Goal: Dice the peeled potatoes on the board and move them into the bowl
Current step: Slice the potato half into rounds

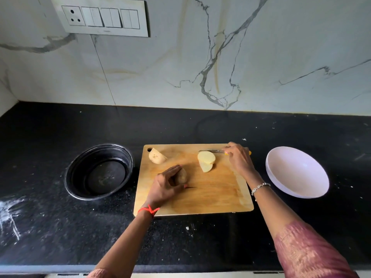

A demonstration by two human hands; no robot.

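Note:
A wooden cutting board (200,197) lies on the black counter. My left hand (167,185) grips a peeled potato piece (182,175) near the board's middle. Two cut potato slices (206,160) lie stacked at the board's upper right, and another potato piece (157,156) rests at the upper left corner. My right hand (240,157) holds a knife (210,151) by its yellow handle at the board's far edge, blade pointing left just behind the slices. The white bowl (297,171) stands empty to the right of the board.
A black round container (99,171) stands left of the board, with nothing in it. The marble wall with a switch panel (102,18) rises behind the counter. White smears mark the counter (12,215) at the left.

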